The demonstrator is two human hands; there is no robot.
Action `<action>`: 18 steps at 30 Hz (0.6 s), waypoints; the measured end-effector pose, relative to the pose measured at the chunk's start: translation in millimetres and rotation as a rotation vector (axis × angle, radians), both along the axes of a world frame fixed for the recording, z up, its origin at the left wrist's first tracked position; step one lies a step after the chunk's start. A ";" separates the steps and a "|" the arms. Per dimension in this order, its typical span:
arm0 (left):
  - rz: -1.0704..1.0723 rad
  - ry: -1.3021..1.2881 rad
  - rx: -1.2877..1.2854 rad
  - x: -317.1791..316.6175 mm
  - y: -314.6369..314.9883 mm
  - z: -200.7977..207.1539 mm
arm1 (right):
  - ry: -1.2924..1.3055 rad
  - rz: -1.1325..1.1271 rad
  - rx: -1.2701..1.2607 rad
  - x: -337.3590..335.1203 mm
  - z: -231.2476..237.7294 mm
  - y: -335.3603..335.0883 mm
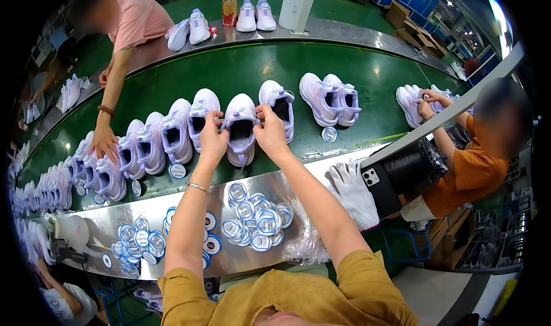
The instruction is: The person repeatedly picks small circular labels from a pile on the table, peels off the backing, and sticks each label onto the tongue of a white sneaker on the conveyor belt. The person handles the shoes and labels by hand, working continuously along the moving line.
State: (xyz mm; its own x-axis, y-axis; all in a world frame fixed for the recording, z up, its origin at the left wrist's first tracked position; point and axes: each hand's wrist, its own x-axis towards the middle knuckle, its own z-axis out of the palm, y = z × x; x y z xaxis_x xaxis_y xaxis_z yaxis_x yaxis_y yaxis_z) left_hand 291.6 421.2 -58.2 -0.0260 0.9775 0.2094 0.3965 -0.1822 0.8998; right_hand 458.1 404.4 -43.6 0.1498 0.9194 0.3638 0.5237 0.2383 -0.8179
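Observation:
A white and lavender sneaker (240, 103) stands on the green conveyor belt in front of me, its dark opening facing me. My left hand (213, 135) pinches the left side of its collar, and my right hand (270, 130) grips the right side with thumb and fingertips. Just left of it stands another sneaker (205, 99); to the right is one more sneaker (271, 89), close by my right fingers. Further right, a pair of sneakers (313, 99) sits with a round tag (329, 134) beside it.
Piles of round blue-rimmed tags (267, 221) lie on the metal ledge (310, 174), beside white gloves (351, 191) and a phone (370, 177). A co-worker's hand (105, 139) touches shoes at left; another person (479, 159) handles shoes at right. A slanted metal post (442, 110) crosses the right side.

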 end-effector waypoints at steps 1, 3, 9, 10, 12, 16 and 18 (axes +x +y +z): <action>-0.035 -0.066 0.027 -4.6 3.6 -7.7 | 0.006 0.026 0.034 0.3 -1.4 1.3; -0.105 -0.145 0.102 -7.2 8.2 -14.5 | -0.037 0.058 0.083 1.1 -1.2 1.5; 0.029 0.265 0.344 7.1 -20.9 18.3 | -0.216 0.111 0.157 1.8 -3.2 -10.0; 0.074 0.346 0.488 13.1 -28.5 31.2 | -0.218 0.113 0.159 3.1 -2.7 -10.1; 0.036 0.370 0.555 21.7 -31.9 44.1 | -0.219 0.120 0.165 5.2 -1.6 -10.6; -0.025 0.532 0.642 21.9 -24.7 32.4 | -0.301 0.176 0.226 2.3 -4.3 -10.1; 0.004 0.545 0.670 22.0 -29.2 26.3 | -0.350 0.186 0.240 5.2 1.5 -12.1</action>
State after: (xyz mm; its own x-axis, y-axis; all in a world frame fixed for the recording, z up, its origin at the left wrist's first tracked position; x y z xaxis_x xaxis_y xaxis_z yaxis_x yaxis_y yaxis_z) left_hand 313.6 392.0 -31.9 0.2428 0.6434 0.7260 0.7435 -0.6041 0.2867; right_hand 463.3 392.2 -42.1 -0.1798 0.8023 0.5692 0.6887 0.5158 -0.5095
